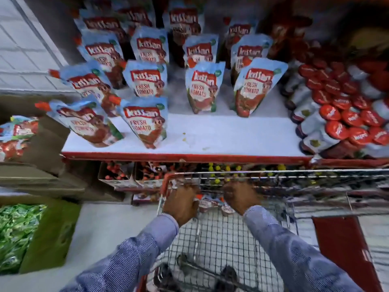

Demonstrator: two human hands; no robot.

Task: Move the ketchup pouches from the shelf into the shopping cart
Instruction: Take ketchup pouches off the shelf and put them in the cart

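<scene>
While inside cart [231, 228], 2 hands [183, 204] on pouches [210, 204].

Pale floor [101, 224], grey tiled wall [23, 51]

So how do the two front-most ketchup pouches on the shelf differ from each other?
The front-left pouch leans hard to the left, its orange spout poking past the shelf's left end; the front-centre pouch stands nearly upright. The front-left pouch's label is blurred and creased; the front-centre pouch's "FRESH TOMATO" reads clearly. Both share the blue-and-red Kissan design and sit near the front edge.
</scene>
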